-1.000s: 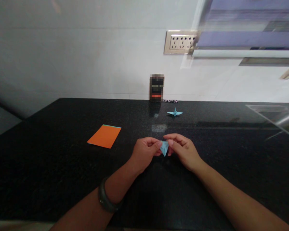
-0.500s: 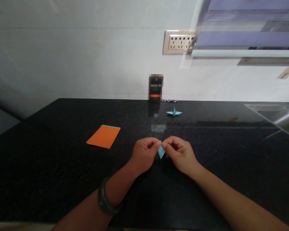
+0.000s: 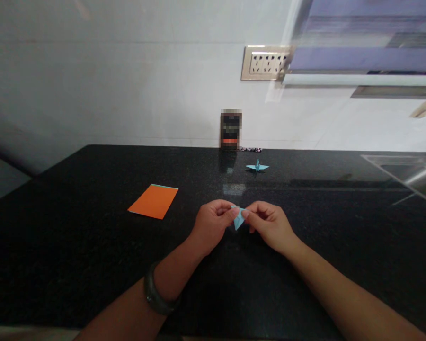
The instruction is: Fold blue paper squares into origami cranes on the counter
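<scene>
A small piece of light blue folded paper (image 3: 238, 221) is held between my two hands, its pointed end toward me. My left hand (image 3: 213, 222) pinches its left side between thumb and fingers. On the other side, my right hand (image 3: 270, 225) pinches the right edge with the thumb on top. The fingers behind the paper are partly hidden. Beyond the hands, a finished blue paper crane (image 3: 257, 166) stands with its wings spread. Off to the left lies a stack of square paper (image 3: 153, 201), orange on top with a blue edge showing at the back.
All this is on a black speckled countertop (image 3: 92, 265). A phone-like device (image 3: 231, 130), blurred out, leans on the wall with a beaded strap (image 3: 251, 149) beside it. At the right is a metal sink (image 3: 412, 173). A socket panel (image 3: 264, 63) is on the wall.
My hands have moved slightly apart and the folded paper has tilted, so more of its upper part shows between the thumbs. The crane and paper stack have stayed put.
</scene>
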The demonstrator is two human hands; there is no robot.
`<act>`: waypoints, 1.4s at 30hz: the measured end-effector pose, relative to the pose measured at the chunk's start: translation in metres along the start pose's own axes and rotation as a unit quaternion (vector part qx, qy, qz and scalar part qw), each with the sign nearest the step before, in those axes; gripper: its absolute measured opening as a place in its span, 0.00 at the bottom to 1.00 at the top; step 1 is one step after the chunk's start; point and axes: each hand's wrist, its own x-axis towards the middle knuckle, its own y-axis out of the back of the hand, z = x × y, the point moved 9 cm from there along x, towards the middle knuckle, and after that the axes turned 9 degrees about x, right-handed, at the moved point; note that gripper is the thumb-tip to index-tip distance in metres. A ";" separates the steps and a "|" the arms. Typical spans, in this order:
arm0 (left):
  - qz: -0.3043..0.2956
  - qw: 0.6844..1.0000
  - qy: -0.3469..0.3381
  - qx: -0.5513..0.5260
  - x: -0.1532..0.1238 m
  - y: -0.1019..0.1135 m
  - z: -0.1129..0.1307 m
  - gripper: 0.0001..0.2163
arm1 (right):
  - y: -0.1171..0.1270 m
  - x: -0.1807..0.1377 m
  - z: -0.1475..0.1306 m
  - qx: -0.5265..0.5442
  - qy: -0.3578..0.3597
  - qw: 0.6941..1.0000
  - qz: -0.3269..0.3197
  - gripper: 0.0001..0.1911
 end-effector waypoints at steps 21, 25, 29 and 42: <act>-0.077 0.973 0.103 -0.189 -0.005 -0.026 -0.016 0.12 | 0.000 0.004 0.009 0.198 0.003 0.980 -0.018 0.07; -0.034 0.988 0.021 -0.151 -0.002 -0.013 -0.004 0.11 | 0.006 0.005 0.012 0.157 -0.007 0.987 0.012 0.09; -0.005 0.993 0.034 -0.116 -0.003 -0.008 -0.006 0.11 | 0.002 0.002 0.010 0.148 -0.012 0.989 0.004 0.09; -0.009 0.994 0.007 -0.110 -0.004 -0.008 -0.001 0.09 | 0.001 0.002 0.012 0.126 -0.015 0.992 -0.003 0.09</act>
